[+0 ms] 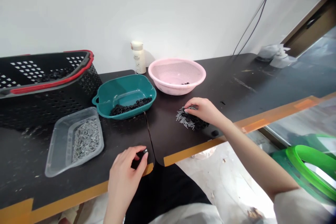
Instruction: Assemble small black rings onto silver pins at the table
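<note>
My left hand (127, 171) rests near the table's front edge, its fingers pinched on a small black part with a metal pin (143, 153). My right hand (203, 110) reaches over a small pile of metal pins (183, 119) and black parts (200, 124) on the dark table (236, 87); its fingertips curl down onto the pile, and what they hold is hidden. A clear tray of metal pins (85, 139) lies to the left. A teal tub (123, 94) holds several black parts. A pink colander (177, 74) stands behind the pile.
A black basket with red handles (47, 77) stands at the far left. A small white bottle (139, 57) is against the wall. Cables (252, 21) and a white bag (275, 54) are at the back right. A green bin (312, 168) sits on the floor, right.
</note>
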Demonstrator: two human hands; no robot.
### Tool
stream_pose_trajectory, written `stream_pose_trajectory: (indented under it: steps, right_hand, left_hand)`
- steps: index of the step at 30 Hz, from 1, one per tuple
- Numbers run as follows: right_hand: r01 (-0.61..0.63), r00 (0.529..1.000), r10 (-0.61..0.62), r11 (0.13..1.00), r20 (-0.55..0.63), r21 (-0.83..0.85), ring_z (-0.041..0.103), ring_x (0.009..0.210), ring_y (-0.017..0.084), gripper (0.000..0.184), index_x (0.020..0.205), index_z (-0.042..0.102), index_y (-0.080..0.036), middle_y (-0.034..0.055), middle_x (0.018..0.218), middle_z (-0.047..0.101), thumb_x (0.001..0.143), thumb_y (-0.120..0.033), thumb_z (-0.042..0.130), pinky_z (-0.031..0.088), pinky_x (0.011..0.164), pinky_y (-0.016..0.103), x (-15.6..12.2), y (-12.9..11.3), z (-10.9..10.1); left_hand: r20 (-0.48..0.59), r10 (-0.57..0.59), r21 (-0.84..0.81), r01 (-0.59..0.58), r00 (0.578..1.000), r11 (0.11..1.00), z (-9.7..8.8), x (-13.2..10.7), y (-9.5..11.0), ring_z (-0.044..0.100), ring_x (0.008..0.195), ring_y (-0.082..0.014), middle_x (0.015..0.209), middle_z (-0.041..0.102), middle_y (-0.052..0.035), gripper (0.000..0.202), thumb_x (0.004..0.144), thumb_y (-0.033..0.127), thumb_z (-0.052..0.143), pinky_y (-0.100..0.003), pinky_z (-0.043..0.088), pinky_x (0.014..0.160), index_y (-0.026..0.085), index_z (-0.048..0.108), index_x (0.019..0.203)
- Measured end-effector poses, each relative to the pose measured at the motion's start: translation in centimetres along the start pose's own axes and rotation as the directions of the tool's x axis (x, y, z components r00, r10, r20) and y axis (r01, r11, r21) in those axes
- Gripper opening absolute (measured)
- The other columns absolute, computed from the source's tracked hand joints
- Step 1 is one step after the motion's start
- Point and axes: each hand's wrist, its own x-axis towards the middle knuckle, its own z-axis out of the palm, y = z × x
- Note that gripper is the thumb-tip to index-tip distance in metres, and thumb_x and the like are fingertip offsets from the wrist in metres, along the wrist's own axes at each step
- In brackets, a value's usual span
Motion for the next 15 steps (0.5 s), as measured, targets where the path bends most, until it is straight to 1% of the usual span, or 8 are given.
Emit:
stream_pose_trajectory:
  steps: [2, 4, 7, 9, 12, 14, 15]
  right_hand:
    - [-0.001, 0.999, 0.000, 1.000, 0.047, 0.009, 0.066, 0.082, 0.018, 0.017, 0.091, 0.075, -0.023, 0.0021, 0.093, 0.074, 0.078, -0.017, 0.065, 0.051, 0.075, 0.031, 0.3, 0.1, 0.0]
    - [-0.010, 0.995, 0.009, 1.000, 0.094, 0.012, 0.066, 0.076, 0.018, 0.021, 0.091, 0.076, -0.023, 0.0016, 0.089, 0.074, 0.075, -0.014, 0.067, 0.051, 0.072, 0.031, 0.8, 0.4, 0.1]
    - [-0.026, 0.989, 0.023, 0.999, 0.146, 0.021, 0.064, 0.067, 0.016, 0.019, 0.086, 0.077, -0.022, 0.0004, 0.079, 0.073, 0.072, -0.013, 0.069, 0.051, 0.067, 0.029, 1.5, 0.7, 0.0]
    - [-0.035, 0.988, 0.030, 0.999, 0.152, 0.031, 0.064, 0.066, 0.016, 0.016, 0.084, 0.076, -0.021, 0.0006, 0.076, 0.071, 0.070, -0.015, 0.070, 0.052, 0.067, 0.030, 1.6, 0.6, -0.2]
    - [-0.041, 0.989, 0.031, 0.997, 0.147, 0.070, 0.066, 0.073, 0.018, 0.016, 0.090, 0.074, -0.020, 0.0024, 0.082, 0.072, 0.075, -0.022, 0.068, 0.054, 0.070, 0.031, 1.0, -0.8, -0.6]
    - [-0.032, 0.986, 0.008, 0.989, 0.165, 0.142, 0.067, 0.077, 0.019, 0.018, 0.095, 0.072, -0.020, 0.0034, 0.086, 0.072, 0.079, -0.027, 0.066, 0.055, 0.072, 0.032, 0.1, -2.6, -0.4]
    - [-0.014, 0.983, -0.023, 0.981, 0.183, 0.194, 0.067, 0.077, 0.018, 0.019, 0.097, 0.072, -0.021, 0.0037, 0.088, 0.072, 0.080, -0.028, 0.065, 0.056, 0.072, 0.031, -0.3, -3.7, -0.2]
  left_hand:
    - [0.006, -0.004, 0.009, 0.004, 1.000, 1.000, 0.0, 0.0, 0.0, 0.061, 0.066, -0.0188, 0.072, 0.064, 0.0012, 0.020, 0.089, 0.043, 0.057, -0.031, 0.049, 0.066, 0.027, 0.068, 0.096]
    - [0.009, 0.000, 0.010, 0.000, 1.000, 1.000, -0.1, 0.0, -0.1, 0.061, 0.066, -0.0188, 0.073, 0.065, 0.0012, 0.020, 0.089, 0.042, 0.057, -0.031, 0.049, 0.066, 0.028, 0.068, 0.096]
    - [0.014, 0.008, 0.003, -0.008, 1.000, 1.000, -0.2, 0.1, 0.0, 0.062, 0.066, -0.0189, 0.073, 0.066, 0.0010, 0.019, 0.088, 0.041, 0.057, -0.031, 0.049, 0.065, 0.028, 0.068, 0.096]
    - [0.011, 0.010, -0.009, -0.010, 1.000, 1.000, -0.3, 0.1, 0.1, 0.062, 0.066, -0.0188, 0.073, 0.066, 0.0008, 0.019, 0.088, 0.040, 0.057, -0.031, 0.050, 0.065, 0.027, 0.069, 0.095]
    - [0.008, 0.006, -0.045, -0.006, 1.000, 0.999, -0.3, 0.1, 0.4, 0.062, 0.068, -0.0183, 0.075, 0.066, 0.0005, 0.019, 0.089, 0.039, 0.057, -0.031, 0.050, 0.067, 0.027, 0.069, 0.096]
    - [0.003, 0.004, -0.088, -0.004, 1.000, 0.996, -0.3, 0.0, 0.5, 0.062, 0.072, -0.0176, 0.081, 0.068, -0.0001, 0.017, 0.090, 0.036, 0.057, -0.031, 0.050, 0.071, 0.027, 0.069, 0.098]
    - [-0.004, 0.003, -0.119, -0.003, 1.000, 0.993, -0.3, 0.0, 0.6, 0.062, 0.074, -0.0172, 0.085, 0.068, -0.0005, 0.017, 0.090, 0.034, 0.057, -0.031, 0.050, 0.073, 0.027, 0.069, 0.100]
